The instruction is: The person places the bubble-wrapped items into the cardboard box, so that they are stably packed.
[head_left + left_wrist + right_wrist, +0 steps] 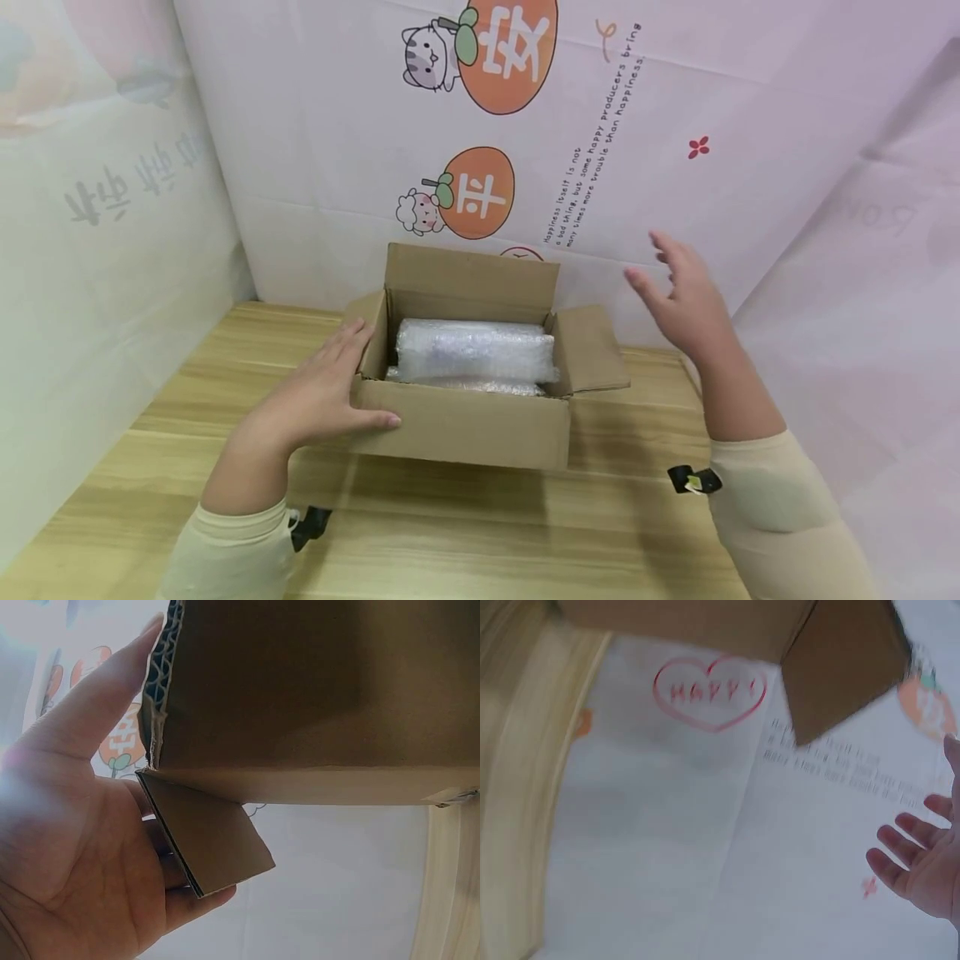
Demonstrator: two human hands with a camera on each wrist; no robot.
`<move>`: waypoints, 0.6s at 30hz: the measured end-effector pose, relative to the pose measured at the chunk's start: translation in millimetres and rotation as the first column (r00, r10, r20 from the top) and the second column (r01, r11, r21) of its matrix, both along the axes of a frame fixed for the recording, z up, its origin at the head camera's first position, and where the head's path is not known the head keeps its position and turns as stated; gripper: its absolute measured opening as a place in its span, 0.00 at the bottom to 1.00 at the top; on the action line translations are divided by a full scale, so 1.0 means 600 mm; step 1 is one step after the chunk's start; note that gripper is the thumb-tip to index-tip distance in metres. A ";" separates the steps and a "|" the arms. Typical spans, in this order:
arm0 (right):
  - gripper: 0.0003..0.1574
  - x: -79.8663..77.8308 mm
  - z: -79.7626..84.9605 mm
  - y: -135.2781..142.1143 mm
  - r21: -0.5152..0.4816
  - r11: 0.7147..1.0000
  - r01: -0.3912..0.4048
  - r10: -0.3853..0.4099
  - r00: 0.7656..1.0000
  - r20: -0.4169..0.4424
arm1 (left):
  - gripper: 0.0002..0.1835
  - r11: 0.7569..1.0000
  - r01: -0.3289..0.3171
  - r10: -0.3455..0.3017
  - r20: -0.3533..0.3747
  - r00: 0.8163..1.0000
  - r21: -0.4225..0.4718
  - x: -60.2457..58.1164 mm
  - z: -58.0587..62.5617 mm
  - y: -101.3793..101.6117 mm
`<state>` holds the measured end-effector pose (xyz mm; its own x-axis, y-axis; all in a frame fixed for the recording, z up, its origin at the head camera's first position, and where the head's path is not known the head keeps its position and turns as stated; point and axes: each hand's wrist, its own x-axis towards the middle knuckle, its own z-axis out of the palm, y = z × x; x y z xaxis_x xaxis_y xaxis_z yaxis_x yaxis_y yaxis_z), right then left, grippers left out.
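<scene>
An open cardboard box (461,425) stands with its flaps spread. Inside lie clear bubble-wrapped packages (476,352), the upper one roll-shaped. My left hand (322,396) rests on the box's left front corner, thumb along the front wall and fingers extended against the left flap (371,333). In the left wrist view, the left-hand fingers (196,904) pass behind a folded flap (214,836), and the thumb lies by the cut corrugated edge. Raised in the air to the right of the box, my right hand (690,304) holds nothing, its fingers loosely spread.
The box stands on a wood-grain table (465,542). A white printed cloth (337,150) hangs behind, with more cloth at both sides. The box's right flap (592,350) sticks outward, and its back flap (472,275) stands up.
</scene>
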<state>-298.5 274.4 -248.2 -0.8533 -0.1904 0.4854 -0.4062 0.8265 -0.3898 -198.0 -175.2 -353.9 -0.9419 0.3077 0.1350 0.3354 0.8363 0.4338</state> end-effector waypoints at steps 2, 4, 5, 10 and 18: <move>0.46 -0.001 -0.007 0.030 -0.044 0.998 0.046 -0.046 0.999 0.006 | 0.70 1.000 0.001 -0.001 0.002 1.000 -0.002 0.000 0.000 -0.001; 0.48 -0.004 -0.016 0.062 -0.064 0.993 0.096 -0.095 0.995 0.030 | 0.70 1.000 0.000 0.000 0.005 1.000 -0.002 0.000 0.000 -0.001; 0.49 -0.006 -0.021 0.078 -0.065 0.991 0.121 -0.118 0.992 0.045 | 0.70 1.000 -0.001 0.001 0.005 1.000 -0.002 0.000 0.000 -0.001; 0.54 -0.015 -0.057 0.151 0.000 0.972 0.236 -0.233 0.959 0.160 | 0.70 1.000 -0.002 0.002 0.006 1.000 -0.002 -0.001 0.000 -0.002; 0.60 -0.014 -0.128 0.244 0.145 0.925 0.350 -0.378 0.886 0.269 | 0.70 1.000 0.001 -0.001 0.003 1.000 -0.007 -0.003 -0.002 -0.002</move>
<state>-307.0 420.8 -325.2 -0.9701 0.1294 0.2052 0.0480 0.9315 -0.3604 -199.8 -176.2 -355.3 -0.9419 0.3098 0.1297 0.3350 0.8391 0.4286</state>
